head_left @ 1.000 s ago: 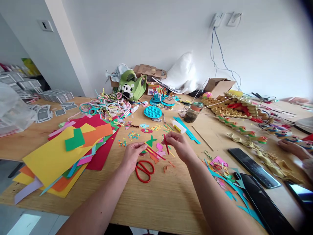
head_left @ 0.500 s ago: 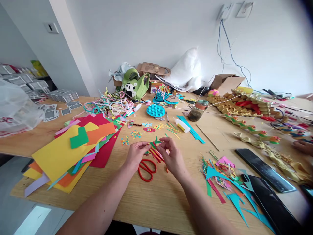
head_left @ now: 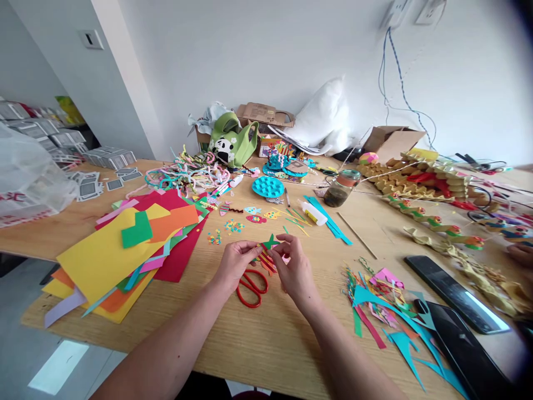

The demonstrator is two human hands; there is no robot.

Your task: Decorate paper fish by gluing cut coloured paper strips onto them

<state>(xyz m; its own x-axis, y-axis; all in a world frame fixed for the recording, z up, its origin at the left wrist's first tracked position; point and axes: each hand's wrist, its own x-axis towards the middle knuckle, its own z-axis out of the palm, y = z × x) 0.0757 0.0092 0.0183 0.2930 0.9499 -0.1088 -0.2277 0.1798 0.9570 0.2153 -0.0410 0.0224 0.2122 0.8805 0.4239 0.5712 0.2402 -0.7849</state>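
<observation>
Between my two hands is a small paper fish (head_left: 266,256) with red and yellow stripes and a green tail that points away from me. My left hand (head_left: 239,262) pinches its left edge, and the fingers of my right hand (head_left: 292,265) close on its right side. Part of the fish is covered by the fingertips. Just below, red-handled scissors (head_left: 252,289) lie on the table, their blades hidden beneath the hands and the fish. Beyond the hands lie several finished paper fish (head_left: 255,219) and small piles of coloured paper dots (head_left: 233,226).
Coloured paper sheets (head_left: 104,250) are stacked at left. A glue bottle (head_left: 314,213), blue paper strips (head_left: 328,220), a wooden stick (head_left: 357,235) and a glass jar (head_left: 341,189) lie farther back. Paper scraps (head_left: 378,303) and two phones (head_left: 456,291) are at right. Another person's hand (head_left: 520,254) shows at the right edge.
The view has shifted slightly, so most things sit a little farther right. Both hands still hold the striped fish, with its angle slightly changed.
</observation>
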